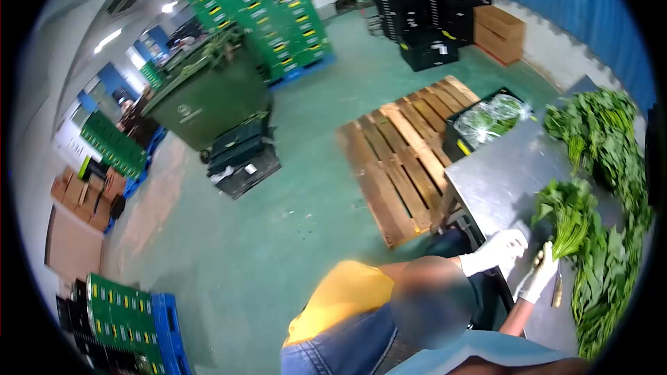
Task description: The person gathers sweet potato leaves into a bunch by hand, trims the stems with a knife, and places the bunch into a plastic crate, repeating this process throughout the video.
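My right hand (542, 271), in a white glove, is closed around the stems of a bunch of leafy greens (566, 219). The leaves of this bunch point away from me over the metal table (497, 184). My left hand (499, 250), gloved too, is just left of the bunch at the table's near edge. Its fingers look curled, and I cannot tell what is in them. A knife with a wooden handle (557, 292) lies on the table right beside my right hand. Along the table's right side lies a long heap of leafy greens (611, 264).
Beyond the table, a dark crate (456, 144) with bagged greens stands by a wooden pallet (396, 160). A large green wheeled bin (215, 104) is farther left. Stacks of green crates (240, 0), black crates (431, 0) and a cardboard box (499, 35) stand behind.
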{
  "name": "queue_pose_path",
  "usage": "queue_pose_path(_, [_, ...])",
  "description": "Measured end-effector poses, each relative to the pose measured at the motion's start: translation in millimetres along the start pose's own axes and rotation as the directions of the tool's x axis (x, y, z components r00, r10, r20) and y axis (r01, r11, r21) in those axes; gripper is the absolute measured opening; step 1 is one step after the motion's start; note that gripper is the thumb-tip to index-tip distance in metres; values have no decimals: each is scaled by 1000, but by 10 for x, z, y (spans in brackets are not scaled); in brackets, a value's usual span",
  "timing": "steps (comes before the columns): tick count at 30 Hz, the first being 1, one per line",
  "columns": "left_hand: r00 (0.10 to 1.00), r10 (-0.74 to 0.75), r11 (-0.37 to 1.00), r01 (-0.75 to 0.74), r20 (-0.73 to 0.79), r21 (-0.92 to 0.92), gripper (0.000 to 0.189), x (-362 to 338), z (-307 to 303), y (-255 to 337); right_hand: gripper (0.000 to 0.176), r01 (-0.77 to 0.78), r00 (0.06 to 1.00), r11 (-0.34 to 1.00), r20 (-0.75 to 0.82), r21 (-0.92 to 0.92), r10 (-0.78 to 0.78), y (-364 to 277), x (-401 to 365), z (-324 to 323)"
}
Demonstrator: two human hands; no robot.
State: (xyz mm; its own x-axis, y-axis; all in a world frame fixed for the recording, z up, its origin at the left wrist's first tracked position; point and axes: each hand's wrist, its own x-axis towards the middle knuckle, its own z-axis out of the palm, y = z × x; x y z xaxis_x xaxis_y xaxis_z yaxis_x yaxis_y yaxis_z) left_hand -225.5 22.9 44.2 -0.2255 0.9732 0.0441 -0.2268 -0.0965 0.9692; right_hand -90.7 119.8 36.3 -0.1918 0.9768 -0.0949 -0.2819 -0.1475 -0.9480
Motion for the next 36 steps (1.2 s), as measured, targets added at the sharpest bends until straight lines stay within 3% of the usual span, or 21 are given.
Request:
queue_pose_path(4, [976,-75,978,33,-205,-204,28,34,-237,70,15,53,999,998,6,-43,-53,70,-121,415])
queue_pose_path(5, [961,-155,958,90,-228,-273,31,43,-237,82,24,52,992,968,127,-245,-21,276,-28,331])
queue_pose_path(6, [1000,-16,908,3,-27,-420,41,63,-447,-35,30,438,899,784,219,-439,-379,653,-25,375])
queue_pose_path(7, [959,-5,984,-45,-285,-170,51,129,-380,121,34,555,832,616,360,-559,-423,741,-125,452])
queue_pose_path(8, [965,-37,976,-21,-259,-219,53,75,-419,319,39,665,743,416,491,-621,-455,819,-231,539])
queue_pose_path(9, [971,-67,965,4,-231,-263,55,-46,-463,491,42,616,786,385,572,-687,-236,700,-471,664])
queue_pose_path(11, [925,5,965,-105,-380,-242,53,-126,-425,499,38,654,745,474,611,-590,-268,810,-488,731])
queue_pose_path(14, [829,-70,930,-147,-555,-337,35,-85,-423,356,27,864,497,199,728,-462,-472,708,-496,821])
queue_pose_path(18, [754,-181,903,-127,-632,-410,12,94,-584,-137,29,822,566,146,764,-550,-311,723,-449,792])
queue_pose_path(21, [618,-14,953,-230,-786,-197,12,182,-670,-399,64,745,652,-13,732,-667,-196,655,-588,872])
queue_pose_path(22, [654,7,955,-228,-757,-188,14,140,-718,-368,75,759,641,31,739,-650,-206,627,-630,898])
queue_pose_path(23, [649,58,988,-148,-758,-51,14,110,-758,-368,72,757,647,71,728,-650,-227,566,-671,918])
queue_pose_path(25, [650,42,896,-360,-758,-259,19,70,-551,-79,64,800,564,49,720,-599,-404,863,-538,857])
queue_pose_path(26, [608,-50,955,-203,-793,-215,5,46,-425,134,54,760,626,59,706,-647,-331,381,-664,997])
queue_pose_path(27, [656,-22,967,-179,-755,-184,7,82,-412,36,47,739,666,221,639,-637,-384,756,-470,889])
queue_pose_path(28, [708,52,967,-211,-704,-141,9,105,-359,-148,41,719,687,162,657,-676,-312,419,-534,922])
queue_pose_path(29, [744,130,963,-253,-655,-96,10,137,-294,-304,39,670,615,-181,676,-720,-406,559,-470,847])
queue_pose_path(31, [799,206,963,-269,-564,-29,14,163,-138,-360,32,691,498,-149,615,-708,-611,450,-366,697])
queue_pose_path(34, [873,300,946,-220,-385,239,19,200,174,-226,27,650,660,57,527,-758,-535,305,-341,344])
queue_pose_path(35, [937,98,967,-170,-335,-191,20,255,308,-181,27,612,675,44,492,-790,-550,283,-316,238])
queue_pose_path(36, [957,-108,809,-72,-268,-583,22,310,451,-114,25,595,750,223,435,-772,-498,290,-273,125])
